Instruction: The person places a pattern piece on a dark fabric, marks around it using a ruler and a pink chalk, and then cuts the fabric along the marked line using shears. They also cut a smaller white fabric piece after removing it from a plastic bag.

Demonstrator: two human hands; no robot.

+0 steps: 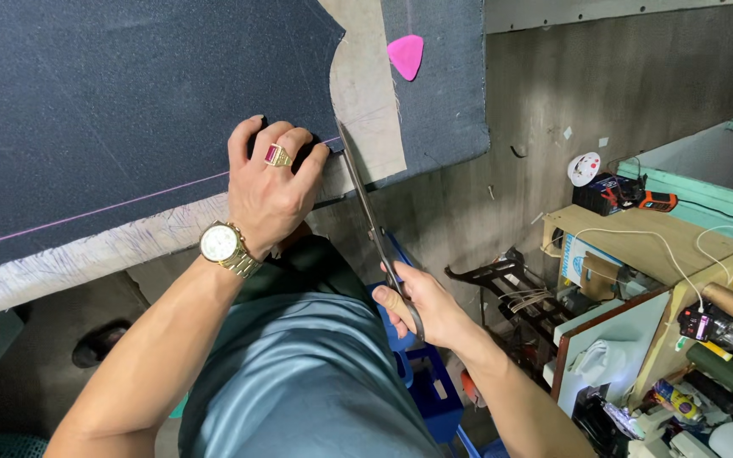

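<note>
My left hand (269, 182), with a red-stoned ring and a gold watch, presses down on dark navy fabric (129, 93) at the table's edge, fingers curled over the cloth. A pink chalk line crosses the fabric. My right hand (422, 305) grips the handles of long metal scissors (366, 208), whose blades point up to the fabric's edge right beside my left fingers. A pink triangular chalk piece (405, 55) lies on a second fabric piece (439, 93) further along. A curved cut edge bares a strip of the pale table surface (371, 102).
The table's worn front edge (86, 254) runs left. Concrete floor lies below. A blue plastic crate (430, 390) stands by my legs. At right, a cluttered wooden shelf (638, 237) holds boxes, cables, bottles and tools. A dark shoe (99, 343) shows on the floor at left.
</note>
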